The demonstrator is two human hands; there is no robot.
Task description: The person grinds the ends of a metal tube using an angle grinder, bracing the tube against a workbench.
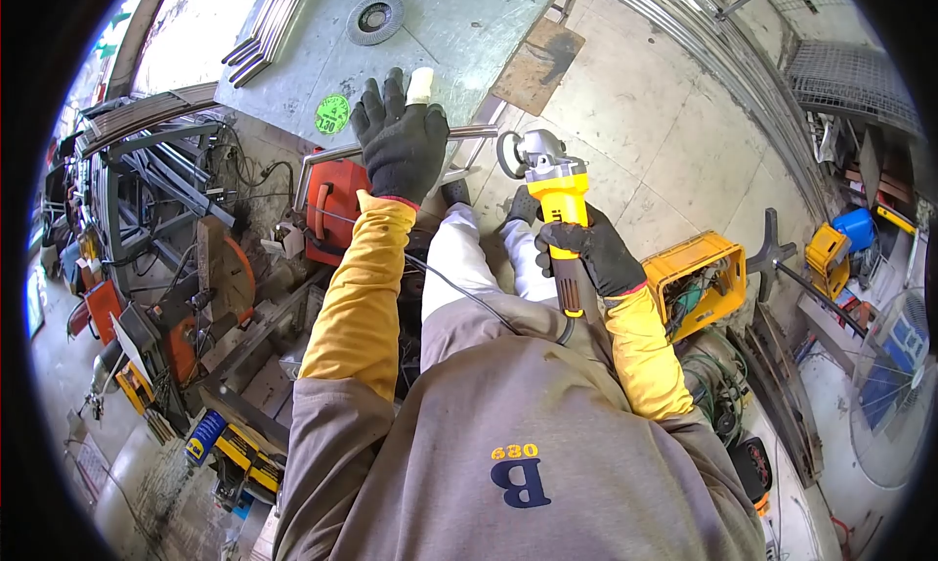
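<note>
My left hand, in a black glove, lies palm down with its fingers spread over a bent metal tube at the edge of a grey metal table. A pale cover shows on one fingertip. My right hand, also gloved in black, is wrapped round the body of a yellow angle grinder. Its disc is close to the right end of the tube, with a small gap between them. A round green label and a loose grey flap disc lie on the table.
Cut metal tubes rest on the table's left side. Below it stands a red case. A yellow crate is right of my right arm, and a fan is at the far right. A cable runs across my lap.
</note>
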